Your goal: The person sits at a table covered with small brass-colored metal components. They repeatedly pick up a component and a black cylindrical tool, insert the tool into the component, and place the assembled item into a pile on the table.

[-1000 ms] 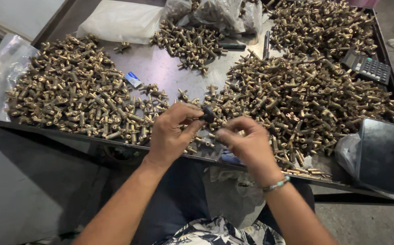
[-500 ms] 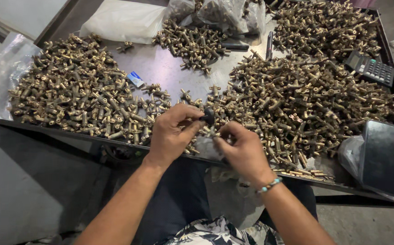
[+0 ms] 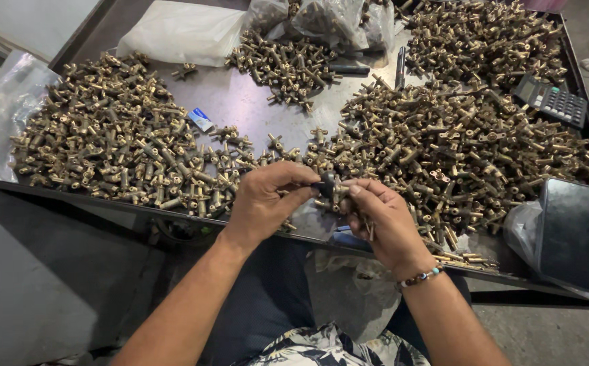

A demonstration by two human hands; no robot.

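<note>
Your left hand and your right hand meet just above the near edge of the metal table, fingertips almost touching. Between them sits a small dark part, and your left thumb and forefinger are pressed onto it from the left. Your right hand curls around a brass fitting right beside the dark part; its fingers are closed on the fitting, whose lower end sticks out below your palm. The two pieces touch or nearly touch; which, you cannot make out from here. A beaded bracelet circles your right wrist.

The table is a dark, scuffed sheet with a raised rim, standing on a grey concrete floor. Its bare middle shows between the heaps.

A broad pile of brass fittings lies to your left, a larger heap spreads to your right and reaches right up to your right hand, and a smaller cluster sits at the far middle. A small blue and white packet lies by the left pile. Clear plastic bags rest at the far edge, with a white bag beside them and another clear sheet hanging off the left end. A calculator lies at the far right, and a black rectangular block stands at the near right corner.
</note>
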